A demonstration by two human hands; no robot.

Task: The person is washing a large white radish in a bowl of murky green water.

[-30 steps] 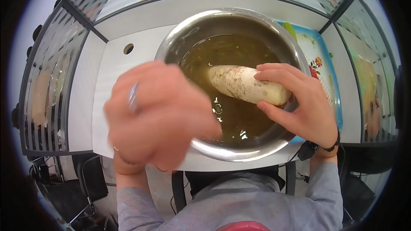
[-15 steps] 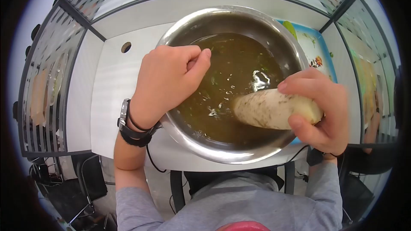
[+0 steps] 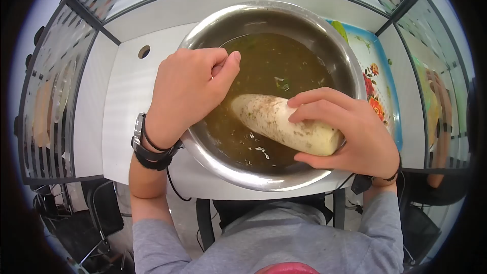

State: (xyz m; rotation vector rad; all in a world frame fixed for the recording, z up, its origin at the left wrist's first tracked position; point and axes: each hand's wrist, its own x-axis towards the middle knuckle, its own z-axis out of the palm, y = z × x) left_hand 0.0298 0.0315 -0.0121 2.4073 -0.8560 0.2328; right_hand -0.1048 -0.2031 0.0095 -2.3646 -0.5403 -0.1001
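Observation:
A large white radish (image 3: 284,122) with brown dirt marks lies slanted in a steel basin (image 3: 284,182) of murky brown water, its left end dipping into the water. My right hand (image 3: 355,132) grips the thick right end, fingers above and thumb below. Over the basin's left rim is my left hand (image 3: 195,89), its fingers curled and thumb pressed against them. It is apart from the radish, and whether anything small is inside the curled fingers is hidden.
Right of the basin, partly behind it, lies a blue-edged floral tray (image 3: 390,86) with a green vegetable (image 3: 339,30) at its top corner. A white table (image 3: 127,91) has a round hole at the left. Partition walls (image 3: 86,106) surround it; black chairs stand below.
The radish and my right hand have shifted left from half a second ago. My left hand, blurred a second ago, is now sharp and farther up, still curled.

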